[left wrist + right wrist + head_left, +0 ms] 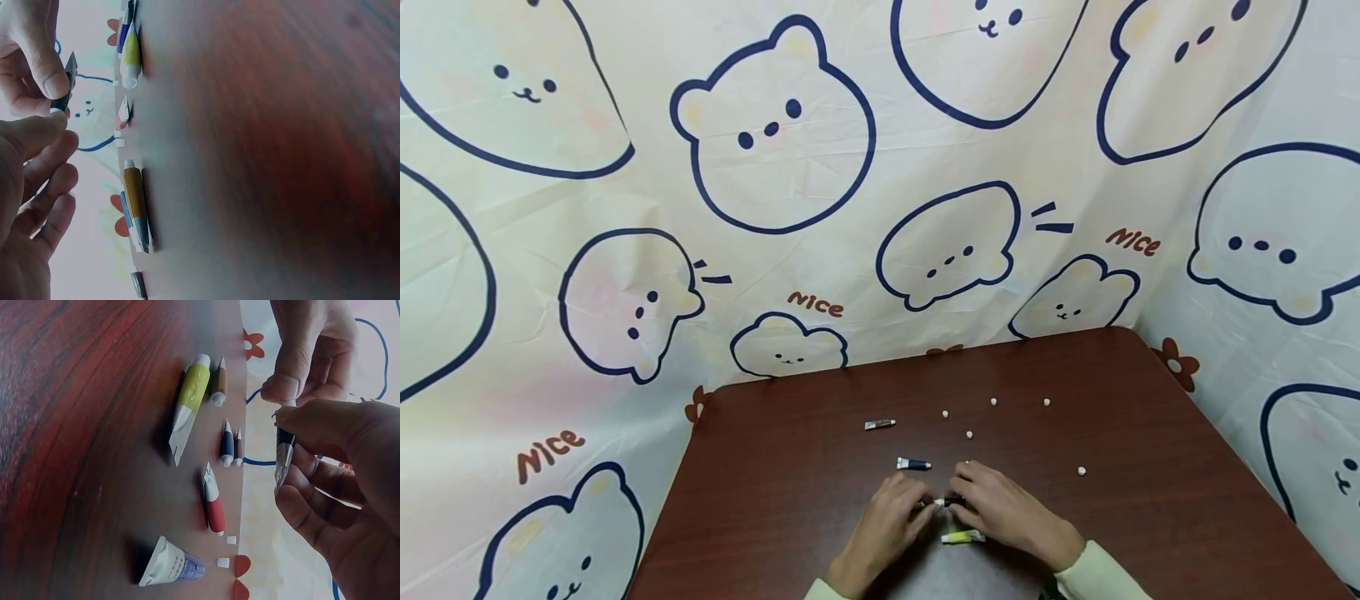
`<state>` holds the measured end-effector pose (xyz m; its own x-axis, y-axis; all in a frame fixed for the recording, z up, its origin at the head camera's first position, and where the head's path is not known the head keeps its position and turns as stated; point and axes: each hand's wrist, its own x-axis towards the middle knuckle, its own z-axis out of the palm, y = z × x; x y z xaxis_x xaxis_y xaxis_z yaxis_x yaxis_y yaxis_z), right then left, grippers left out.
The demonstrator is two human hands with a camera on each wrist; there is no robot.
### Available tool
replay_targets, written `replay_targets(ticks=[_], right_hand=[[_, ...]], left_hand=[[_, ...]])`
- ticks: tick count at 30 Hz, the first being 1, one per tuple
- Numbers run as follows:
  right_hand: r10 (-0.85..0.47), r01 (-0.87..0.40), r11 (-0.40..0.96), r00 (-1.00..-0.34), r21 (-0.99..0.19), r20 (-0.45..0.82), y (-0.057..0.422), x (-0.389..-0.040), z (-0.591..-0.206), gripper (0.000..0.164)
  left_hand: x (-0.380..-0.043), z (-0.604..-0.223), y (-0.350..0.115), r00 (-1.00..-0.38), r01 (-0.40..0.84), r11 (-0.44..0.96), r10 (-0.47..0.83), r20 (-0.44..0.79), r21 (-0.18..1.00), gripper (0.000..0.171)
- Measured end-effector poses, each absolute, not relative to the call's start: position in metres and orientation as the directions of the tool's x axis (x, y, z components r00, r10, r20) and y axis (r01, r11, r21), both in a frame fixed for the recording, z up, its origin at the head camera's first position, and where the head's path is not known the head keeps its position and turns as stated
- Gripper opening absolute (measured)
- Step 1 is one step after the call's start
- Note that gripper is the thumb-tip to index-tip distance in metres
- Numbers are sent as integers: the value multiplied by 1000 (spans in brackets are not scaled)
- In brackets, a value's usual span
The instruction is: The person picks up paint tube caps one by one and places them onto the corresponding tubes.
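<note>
A small black paint tube with a silver crimped end is held between both hands above the table. My right hand grips its body, thumb on the black part and fingers behind the silver end. At the neck, my left hand pinches the white cap between thumb and forefinger; its other fingers are bent loosely in the left wrist view. Just below the hands lies a yellow-green paint tube, and a dark blue paint tube rests beyond the left fingertips.
Farther back on the brown table is a brown tube. Several small white caps are scattered on the right half. The right wrist view also has a red tube and a white-and-purple tube. A patterned cloth hangs behind the table.
</note>
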<state>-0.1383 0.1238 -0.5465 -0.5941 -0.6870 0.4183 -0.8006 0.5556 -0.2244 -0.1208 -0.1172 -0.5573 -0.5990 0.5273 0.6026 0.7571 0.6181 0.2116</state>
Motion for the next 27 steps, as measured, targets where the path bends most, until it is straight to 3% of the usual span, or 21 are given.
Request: replay_targets(ticks=[10, 17, 23, 27], right_hand=[[-680, -783, 559, -621, -273, 389, 123, -137, -546, 11], [-685, -774, 564, -634, -289, 359, 123, -137, -545, 11], [-682, -791, 564, -608, -237, 408, 123, -138, -546, 15], [-677, -798, 562, -596, -220, 432, 123, -138, -547, 16]], left_hand=[[-120, -556, -116, -600, 765, 606, 544, 587, 220, 12], [-122, -559, -116, -584, 776, 590, 536, 610, 223, 23], [-121, -557, -116, -624, 753, 603, 528, 576, 263, 21], [-120, -558, -117, -617, 755, 602, 520, 591, 258, 15]])
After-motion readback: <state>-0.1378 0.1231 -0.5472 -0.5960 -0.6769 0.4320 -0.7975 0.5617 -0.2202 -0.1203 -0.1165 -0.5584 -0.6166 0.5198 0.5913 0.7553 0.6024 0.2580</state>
